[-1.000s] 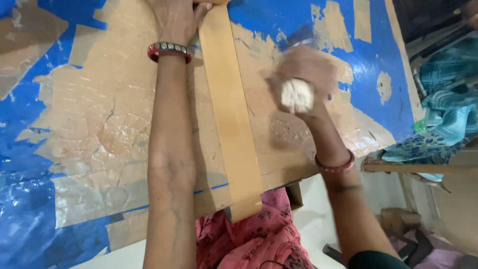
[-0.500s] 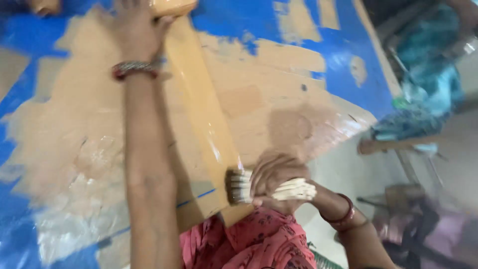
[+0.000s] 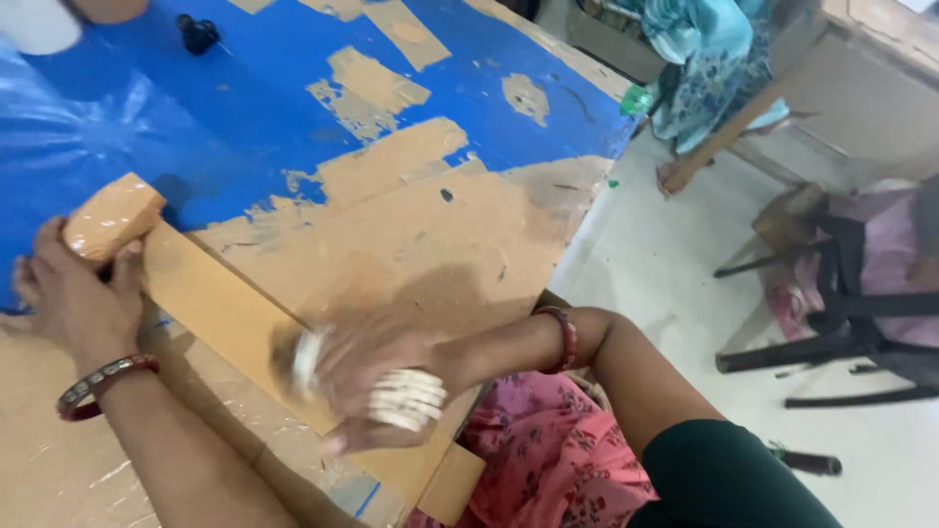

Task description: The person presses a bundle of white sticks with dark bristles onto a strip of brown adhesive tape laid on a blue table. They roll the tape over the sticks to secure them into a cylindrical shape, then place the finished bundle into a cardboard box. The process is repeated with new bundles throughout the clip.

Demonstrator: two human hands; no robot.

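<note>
Left hand [image 3: 73, 293] grip shut on wooden strip [image 3: 225, 313], right hand [image 3: 377, 386] blurred w/ white pad, grip unclear; blue-taped table [image 3: 293, 108].

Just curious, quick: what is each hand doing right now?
Left hand: gripping the strip's wrapped end.
Right hand: blurred, closed on a pale brush over the strip.

You are looking at a tabletop [image 3: 411, 225] of matt brown board, its glossy blue plastic film [image 3: 196, 108] peeling in rough patches. The long strip [image 3: 225, 313] is showing smooth, slightly shiny tan wood, and glossy clear tape is wrapping its far-left end.
</note>
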